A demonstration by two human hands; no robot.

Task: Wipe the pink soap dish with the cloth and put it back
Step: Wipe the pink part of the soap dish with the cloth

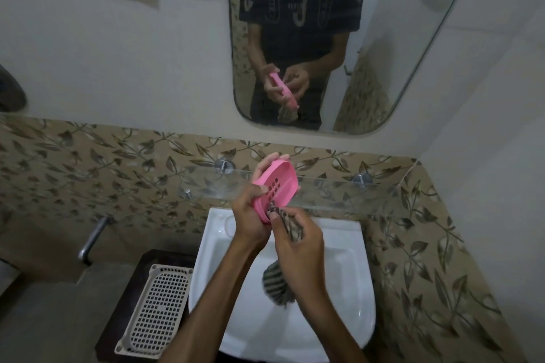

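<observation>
My left hand point(250, 215) grips the pink soap dish point(278, 186) by its lower left edge and holds it tilted up over the white sink point(348, 274). The dish's slotted inside faces me. My right hand point(298, 247) holds a striped grey cloth point(290, 225) bunched in its fingers and presses it against the dish's lower rim. The cloth's loose end point(277, 286) hangs below my right wrist. Above the sink, the wall mirror point(383, 38) reflects both hands and the dish.
A glass shelf point(339, 188) on metal brackets runs along the wall just behind the dish. A beige perforated tray point(159, 306) lies on a dark stand left of the sink. A metal tap point(94, 240) sticks out of the leaf-patterned tiles at left.
</observation>
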